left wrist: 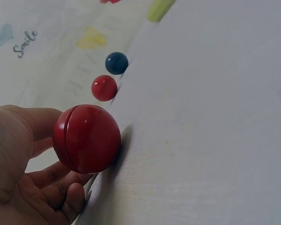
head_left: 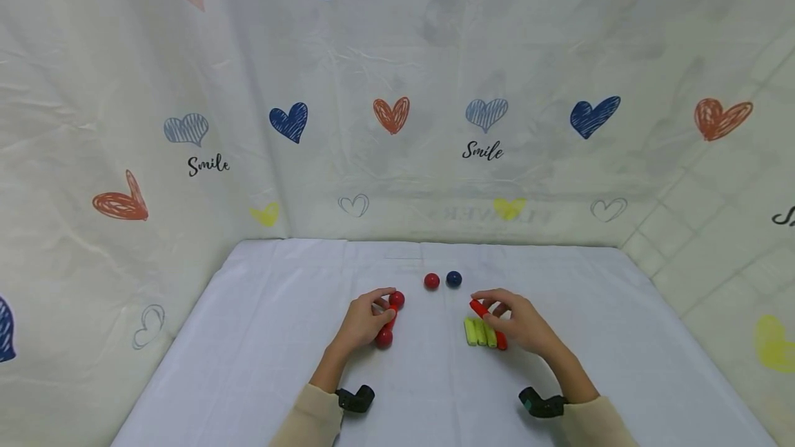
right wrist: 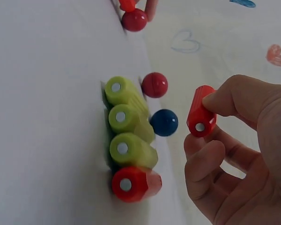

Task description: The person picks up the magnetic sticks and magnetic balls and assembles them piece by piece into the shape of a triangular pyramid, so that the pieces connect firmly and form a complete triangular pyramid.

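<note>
My left hand (head_left: 361, 323) grips a red rod (head_left: 392, 319) with a red ball at each end, one far ball (head_left: 397, 299) and one near ball (head_left: 384, 339). The near ball fills much of the left wrist view and hides the rod there. Between thumb and fingers, my right hand (head_left: 520, 323) pinches another red rod (right wrist: 202, 110), held above the table with a silvery disc showing at its end. Beneath that hand, three yellow-green rods (right wrist: 122, 117) lie side by side, with a further red rod (right wrist: 131, 184) at the right of the row.
Toward the back of the white-covered table (head_left: 422, 399) sit a loose red ball (head_left: 431, 281) and a dark blue ball (head_left: 454, 279), side by side and slightly apart. A curtain (head_left: 435, 185) printed with hearts hangs behind the table's far edge.
</note>
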The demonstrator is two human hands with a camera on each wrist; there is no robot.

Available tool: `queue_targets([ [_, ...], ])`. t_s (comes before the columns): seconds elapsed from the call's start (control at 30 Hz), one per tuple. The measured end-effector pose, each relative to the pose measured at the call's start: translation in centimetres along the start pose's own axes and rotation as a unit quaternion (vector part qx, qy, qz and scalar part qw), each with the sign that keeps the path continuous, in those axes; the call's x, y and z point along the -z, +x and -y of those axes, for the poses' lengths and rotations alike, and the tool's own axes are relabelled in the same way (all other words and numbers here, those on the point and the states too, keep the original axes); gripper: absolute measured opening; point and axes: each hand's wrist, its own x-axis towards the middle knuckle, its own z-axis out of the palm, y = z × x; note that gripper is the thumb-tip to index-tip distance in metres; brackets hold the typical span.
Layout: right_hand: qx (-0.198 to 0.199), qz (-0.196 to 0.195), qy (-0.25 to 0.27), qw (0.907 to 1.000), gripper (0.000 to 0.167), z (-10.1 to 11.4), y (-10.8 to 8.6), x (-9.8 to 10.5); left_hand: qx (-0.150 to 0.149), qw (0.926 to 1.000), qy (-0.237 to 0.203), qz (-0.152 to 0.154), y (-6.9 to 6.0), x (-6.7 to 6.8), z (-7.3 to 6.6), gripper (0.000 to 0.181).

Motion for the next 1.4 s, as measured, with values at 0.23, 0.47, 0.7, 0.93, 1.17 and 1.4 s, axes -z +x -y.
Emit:
queue_targets([
  [0.23, 0.016, 0.007, -0.006, 0.9998, 0.038, 1.6, 1.0, -1.8, -0.003, 1.0000, 0.004, -0.001, -0.1, -0.1, -0.1, 0.047],
  [0.47, 0.016, 0.017, 0.000, 0.9997, 0.038, 3.4, 2.3, -3.8, 0.001, 1.0000, 0.002, -0.001, -0.1, -0.1, -0.2, 0.047],
  [0.7, 0.010, 0.019, 0.002, 0.9998, 0.037, 4.6, 3.4, -5.8, 0.004, 1.0000, 0.002, -0.001, -0.1, 0.0, -0.3, 0.047],
  [0.93, 0.022, 0.017, -0.002, 0.9996, 0.035, 4.8, 4.5, -7.6, 0.003, 1.0000, 0.007, -0.004, -0.1, -0.1, -0.3, 0.047],
  [1.17, 0.018, 0.024, 0.005, 0.9995, 0.031, 5.0, 5.1, -8.8, -0.013, 0.9999, 0.010, -0.001, -0.3, -0.1, -0.2, 0.044],
  [1.4, 0.003, 0.029, 0.004, 0.9996, 0.030, 5.4, 5.2, -9.4, -0.021, 0.9997, 0.015, 0.007, -0.3, -0.2, -0.2, 0.044],
])
